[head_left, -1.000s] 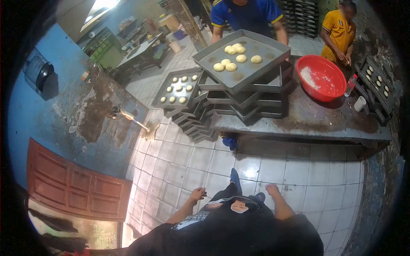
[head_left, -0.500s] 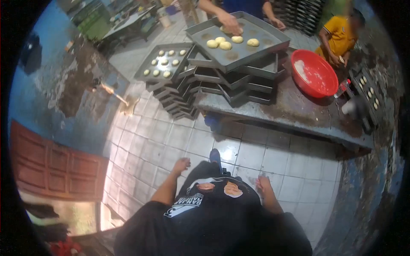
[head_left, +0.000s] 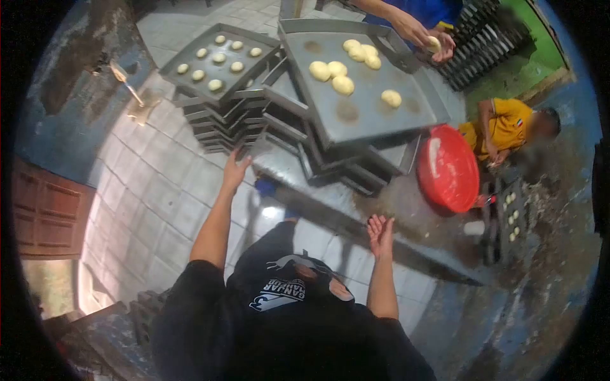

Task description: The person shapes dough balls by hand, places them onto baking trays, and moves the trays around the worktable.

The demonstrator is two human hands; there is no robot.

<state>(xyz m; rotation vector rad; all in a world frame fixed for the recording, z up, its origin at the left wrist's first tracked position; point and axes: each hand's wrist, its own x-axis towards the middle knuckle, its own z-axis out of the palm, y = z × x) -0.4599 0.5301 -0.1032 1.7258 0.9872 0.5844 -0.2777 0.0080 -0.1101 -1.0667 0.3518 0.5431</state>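
Observation:
My left hand (head_left: 236,170) is raised with its fingers apart and holds nothing, just below the stack of trays at the left. My right hand (head_left: 380,235) is empty too, palm up and fingers spread, by the front edge of the worktable (head_left: 406,209). Beyond my hands, a large metal tray (head_left: 381,127) with several dough balls (head_left: 343,86) tops a crisscross stack on the table. To its left, a second tray (head_left: 168,68) carrying several smaller dough balls (head_left: 218,58) tops another stack.
A person in blue (head_left: 438,11) holds a dough ball behind the large tray. A red basin (head_left: 454,171) stands right of the stack. A person in yellow (head_left: 505,120) is beside a tray of dough (head_left: 508,216) at the right. The tiled floor (head_left: 152,184) lies left.
The table and trays are nearer and the view has turned. Both my hands have come up and forward. The co-worker in blue has lifted a dough ball off the tray.

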